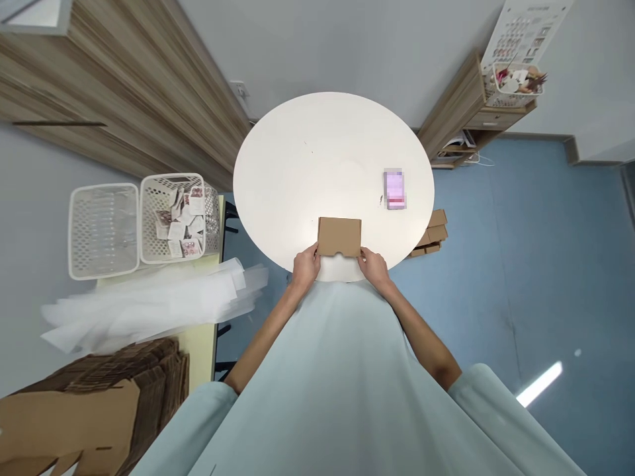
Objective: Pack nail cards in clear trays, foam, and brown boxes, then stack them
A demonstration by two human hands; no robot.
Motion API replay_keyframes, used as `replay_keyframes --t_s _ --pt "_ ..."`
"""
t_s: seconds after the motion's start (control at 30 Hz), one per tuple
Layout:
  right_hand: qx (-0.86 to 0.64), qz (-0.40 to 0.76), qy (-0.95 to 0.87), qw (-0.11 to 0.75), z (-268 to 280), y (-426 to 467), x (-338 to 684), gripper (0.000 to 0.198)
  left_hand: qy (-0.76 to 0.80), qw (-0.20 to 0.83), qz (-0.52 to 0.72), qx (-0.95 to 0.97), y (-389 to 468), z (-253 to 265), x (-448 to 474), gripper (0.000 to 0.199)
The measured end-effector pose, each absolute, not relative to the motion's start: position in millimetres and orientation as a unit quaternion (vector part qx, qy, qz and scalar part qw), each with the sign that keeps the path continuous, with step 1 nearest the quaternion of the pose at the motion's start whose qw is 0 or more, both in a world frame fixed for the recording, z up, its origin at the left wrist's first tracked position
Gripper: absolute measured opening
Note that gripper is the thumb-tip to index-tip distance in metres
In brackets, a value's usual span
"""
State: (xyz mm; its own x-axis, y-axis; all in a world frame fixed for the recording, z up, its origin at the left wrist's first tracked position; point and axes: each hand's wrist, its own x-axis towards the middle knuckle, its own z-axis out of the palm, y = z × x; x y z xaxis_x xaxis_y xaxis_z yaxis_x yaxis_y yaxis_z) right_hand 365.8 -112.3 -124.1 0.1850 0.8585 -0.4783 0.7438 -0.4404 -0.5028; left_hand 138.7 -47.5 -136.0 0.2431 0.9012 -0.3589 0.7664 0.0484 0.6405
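Observation:
A small brown cardboard box [339, 236] is at the near edge of the round white table [317, 152]. Its flat face points up, and a half-round notch shows in the edge closest to me. My left hand [305, 268] grips the box's near left corner, fingers closed along that side. On the near right corner, my right hand [374, 267] pinches the box in the same way. The fingertips are partly hidden by the box. Further right on the table lies a pink-purple item [395, 189], blurred out, apart from both hands.
To the left, a white basket [149, 221] holds small packets beside another basket [74, 231] with clear items. White sheets [159, 307] and stacked flat cardboard [69, 423] lie nearer me. Brown boxes [436, 233] sit below the table's right side. A wooden cabinet [461, 99] stands behind.

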Motion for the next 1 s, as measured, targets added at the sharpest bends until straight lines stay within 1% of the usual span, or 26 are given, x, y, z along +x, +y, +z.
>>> replay_keyframes --t_s 0.07,0.13,0.23,0.33,0.5,0.67,0.87,1.0 --pt "-0.761 0.378 -0.52 0.084 -125.1 -113.1 366.1 0.032 0.625 0.387 0.081 0.673 -47.9 -135.7 141.3 0.048" --pt "-0.755 0.393 -0.515 0.1 -125.7 -113.5 367.1 0.035 0.639 0.396 0.087 0.654 -48.6 -135.6 143.1 0.049" --pt "-0.75 0.402 -0.512 0.116 -127.9 -113.8 369.3 0.032 0.654 0.417 0.099 0.624 -50.4 -137.1 144.0 0.042" --pt "-0.757 0.392 -0.515 0.093 -133.5 -113.6 371.5 0.032 0.665 0.43 0.107 0.601 -51.7 -141.7 144.0 0.035" --pt "-0.76 0.393 -0.512 0.076 -147.0 -111.9 374.7 0.031 0.674 0.454 0.134 0.568 -52.0 -154.6 144.3 0.04" --pt "-0.762 0.384 -0.514 0.082 -154.7 -108.8 378.5 0.034 0.671 0.436 0.129 0.586 -49.8 -162.9 143.7 0.043" --pt "-0.753 0.403 -0.507 0.118 -155.5 -106.2 380.1 0.028 0.667 0.429 0.113 0.599 -47.5 -161.4 143.0 0.041" --pt "-0.754 0.418 -0.486 0.141 -156.9 -105.6 379.6 0.028 0.666 0.426 0.118 0.601 -46.9 -160.0 142.6 0.04"
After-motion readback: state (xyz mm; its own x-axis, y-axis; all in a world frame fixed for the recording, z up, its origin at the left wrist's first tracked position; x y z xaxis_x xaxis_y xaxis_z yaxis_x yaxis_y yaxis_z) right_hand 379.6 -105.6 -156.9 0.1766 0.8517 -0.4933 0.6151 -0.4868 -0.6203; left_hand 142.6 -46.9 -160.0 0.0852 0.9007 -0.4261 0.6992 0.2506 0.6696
